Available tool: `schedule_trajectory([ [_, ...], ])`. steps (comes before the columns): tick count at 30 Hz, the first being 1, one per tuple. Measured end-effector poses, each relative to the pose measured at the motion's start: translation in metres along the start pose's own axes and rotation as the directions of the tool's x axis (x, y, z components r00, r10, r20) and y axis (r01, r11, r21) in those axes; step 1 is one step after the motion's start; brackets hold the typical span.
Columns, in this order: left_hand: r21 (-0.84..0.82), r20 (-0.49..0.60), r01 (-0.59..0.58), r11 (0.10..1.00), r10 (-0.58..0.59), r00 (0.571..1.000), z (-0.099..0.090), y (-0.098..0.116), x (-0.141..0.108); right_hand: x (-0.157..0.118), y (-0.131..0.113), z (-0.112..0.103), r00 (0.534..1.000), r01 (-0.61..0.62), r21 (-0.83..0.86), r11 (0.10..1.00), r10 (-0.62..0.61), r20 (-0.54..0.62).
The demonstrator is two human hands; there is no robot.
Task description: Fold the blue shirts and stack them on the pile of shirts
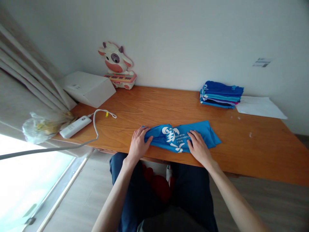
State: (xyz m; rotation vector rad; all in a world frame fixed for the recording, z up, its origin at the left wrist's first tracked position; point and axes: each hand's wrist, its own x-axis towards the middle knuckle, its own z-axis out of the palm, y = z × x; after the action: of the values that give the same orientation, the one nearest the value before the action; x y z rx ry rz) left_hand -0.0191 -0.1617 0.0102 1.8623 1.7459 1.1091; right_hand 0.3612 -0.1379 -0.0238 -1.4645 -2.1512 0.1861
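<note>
A blue T-shirt (181, 135) with white print lies folded into a narrow band near the front edge of the wooden table (253, 145). My left hand (138, 141) rests on the shirt's left end with the fingers curled over the cloth. My right hand (199, 146) lies flat on the shirt right of the print, fingers spread. A stack of folded blue shirts (220, 94) sits at the back of the table by the wall, well away from both hands.
A white box (88, 87) and a cow-shaped toy keyboard (119, 66) stand at the back left. A white power strip (75, 126) with a cable (95, 124) and a plastic bag (43, 127) lie at the left end. White paper (260, 107) lies beside the stack.
</note>
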Motion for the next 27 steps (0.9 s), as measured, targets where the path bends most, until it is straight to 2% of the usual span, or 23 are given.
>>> schedule_trajectory([
  [1,0.092,0.091,-0.025,0.995,0.016,0.996,0.001,-0.002,0.007,-0.008,-0.004,0.000,1.000,-0.007,-0.033,0.999,0.007,-0.013],
  [3,0.189,0.208,-0.044,0.981,0.004,0.978,0.002,-0.007,0.021,-0.019,-0.007,-0.007,1.000,-0.010,-0.098,0.995,0.008,-0.017],
  [6,0.166,0.266,-0.054,0.985,0.008,0.964,0.001,-0.011,0.037,-0.021,0.002,-0.025,1.000,-0.021,-0.191,0.981,0.022,0.003],
  [11,-0.010,0.189,-0.117,0.993,0.117,0.975,-0.005,-0.007,0.050,0.004,0.044,-0.045,0.996,-0.055,-0.221,0.974,0.069,0.052],
  [16,-0.099,0.144,-0.070,0.993,0.084,0.986,-0.018,-0.004,0.045,0.013,0.080,-0.042,0.998,-0.050,-0.141,0.989,0.055,0.033],
  [21,-0.074,0.133,-0.010,0.997,0.020,0.991,-0.022,-0.012,0.047,0.003,0.093,-0.039,0.998,-0.011,-0.069,0.998,0.007,-0.059],
  [24,-0.052,0.085,0.008,0.999,-0.003,0.996,-0.017,-0.019,0.070,0.013,0.099,-0.040,0.998,0.026,-0.018,0.999,-0.027,-0.057],
  [27,-0.032,0.078,-0.046,0.998,0.049,0.996,-0.007,-0.022,0.111,0.046,0.114,-0.041,0.998,0.018,0.015,1.000,-0.017,-0.063],
])
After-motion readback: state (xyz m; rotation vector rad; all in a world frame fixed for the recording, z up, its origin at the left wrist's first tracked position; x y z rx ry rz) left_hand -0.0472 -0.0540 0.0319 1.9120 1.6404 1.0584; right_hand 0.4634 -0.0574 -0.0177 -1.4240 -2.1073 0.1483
